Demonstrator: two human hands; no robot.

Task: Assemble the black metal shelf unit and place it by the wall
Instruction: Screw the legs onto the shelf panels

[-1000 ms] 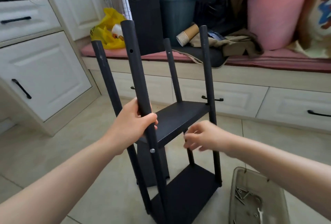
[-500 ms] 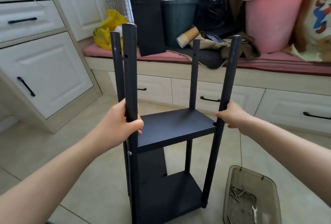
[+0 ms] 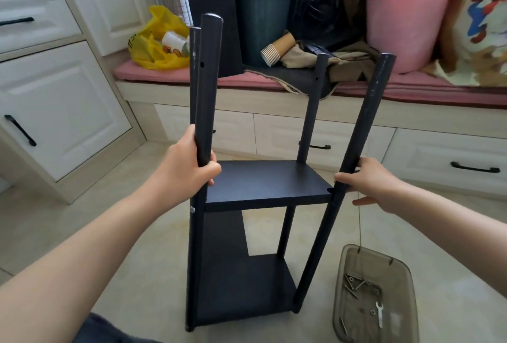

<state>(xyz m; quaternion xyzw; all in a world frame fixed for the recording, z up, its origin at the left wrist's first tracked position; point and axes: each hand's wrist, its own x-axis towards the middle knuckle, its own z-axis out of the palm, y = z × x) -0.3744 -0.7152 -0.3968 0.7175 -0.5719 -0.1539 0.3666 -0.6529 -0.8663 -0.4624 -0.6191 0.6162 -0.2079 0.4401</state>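
Note:
The black metal shelf unit (image 3: 263, 183) stands upright on the tiled floor in front of me, with a middle board, a bottom board and several poles rising above the middle board. My left hand (image 3: 186, 167) grips the near left pole (image 3: 210, 81) just above the middle board. My right hand (image 3: 367, 180) holds the near right pole (image 3: 365, 117) at the board's right corner, thumb in front and fingers behind. A silver screw head (image 3: 192, 209) shows on the left pole below my left hand. Another black board (image 3: 211, 13) leans on the bench behind.
A clear plastic tray (image 3: 354, 260) with several screws and a small wrench lies on the floor at the lower right. White drawers stand to the left. A cushioned bench (image 3: 411, 90) behind carries a pink tub (image 3: 406, 18), a dark bin (image 3: 260, 21), a yellow bag (image 3: 156, 46) and paper cups.
The shelf unit has turned to face me squarely. My right hand moved from the middle board's front out to the near right pole and took hold of it. My left hand kept its pole.

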